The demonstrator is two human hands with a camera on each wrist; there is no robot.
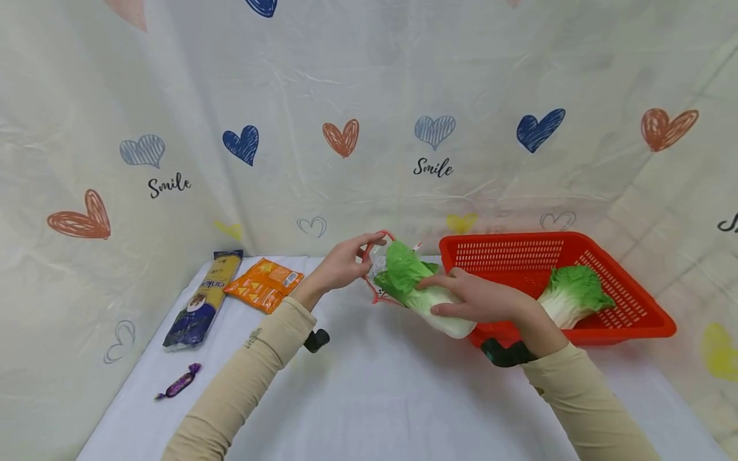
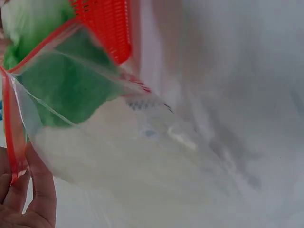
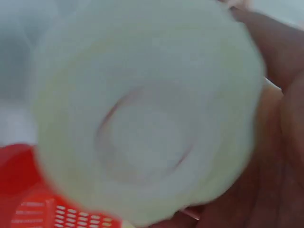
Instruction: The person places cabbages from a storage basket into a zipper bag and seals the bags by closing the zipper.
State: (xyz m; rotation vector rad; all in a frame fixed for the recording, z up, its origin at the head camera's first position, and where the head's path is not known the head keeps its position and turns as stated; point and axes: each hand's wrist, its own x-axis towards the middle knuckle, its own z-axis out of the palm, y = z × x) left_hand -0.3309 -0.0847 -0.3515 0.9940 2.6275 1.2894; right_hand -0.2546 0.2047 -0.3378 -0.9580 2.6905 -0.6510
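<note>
My right hand [image 1: 481, 296] grips a head of Chinese cabbage [image 1: 441, 310] by its pale lower part. Its leafy green end lies inside the mouth of a clear plastic bag [image 2: 118, 152] with a red zip edge. The fingers of my left hand [image 1: 344, 261] pinch that red edge; in the left wrist view the bag hangs mostly slack and see-through, with green leaf showing at its opening. The cabbage's round white base [image 3: 147, 133] fills the right wrist view, with the right hand [image 3: 280, 142] wrapped along its side.
A red plastic basket [image 1: 651, 314] on the right holds another leafy cabbage [image 1: 576, 294]. On the left lie a blue and yellow packet [image 1: 204, 301], an orange packet [image 1: 264, 285] and a purple wrapped candy [image 1: 180, 383]. Behind the white table [image 1: 357, 397] hangs a heart-printed curtain.
</note>
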